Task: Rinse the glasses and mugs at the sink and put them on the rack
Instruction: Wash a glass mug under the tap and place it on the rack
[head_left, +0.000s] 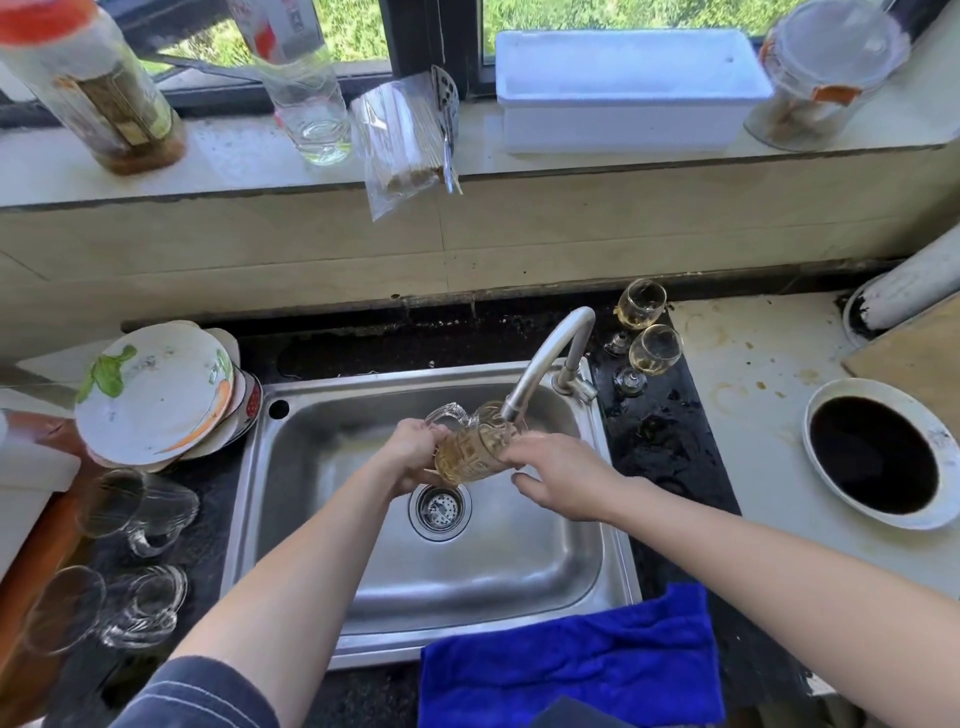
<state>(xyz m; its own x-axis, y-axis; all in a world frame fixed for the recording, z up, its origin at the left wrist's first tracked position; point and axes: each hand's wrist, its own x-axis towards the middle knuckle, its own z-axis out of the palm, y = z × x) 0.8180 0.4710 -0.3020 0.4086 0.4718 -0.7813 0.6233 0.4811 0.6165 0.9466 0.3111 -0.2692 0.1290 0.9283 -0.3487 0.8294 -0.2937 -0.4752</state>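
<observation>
Cut glass with a diamond pattern forms the mug (475, 452) you are holding over the sink (519, 571). It is tilted, with its mouth up against the tip of the faucet (545, 358). Amber liquid tints its lower half, and its clear looped handle sticks out on the far left side. Your left hand (413, 454) is wrapped round the mug's base end, fingers curled on the glass. Your right hand (563, 475) lays fairly straight fingers against the mug's right side, with the thumb spread below and off the glass.

Your sink is brushed stainless steel, a rounded rectangle with a perforated round strainer (440, 508) just below the mug. The basin leaves open room around both of your hands. The faucet is a curved metal tube arching in from the back right corner.

Just beside the faucet's base, two round-bowled wine glasses (654, 351) stand on the black speckled counter (660, 441), each holding a little pale yellow liquid. On the counter to your left, two clear glass mugs (137, 506) lie on their sides near the sink's left rim. Behind them a tilted stack of glossy white plates (156, 400) reaches almost to the sink's back left corner. A fluffy blue cloth (566, 660) drapes over the near rim, towards your right forearm.
</observation>
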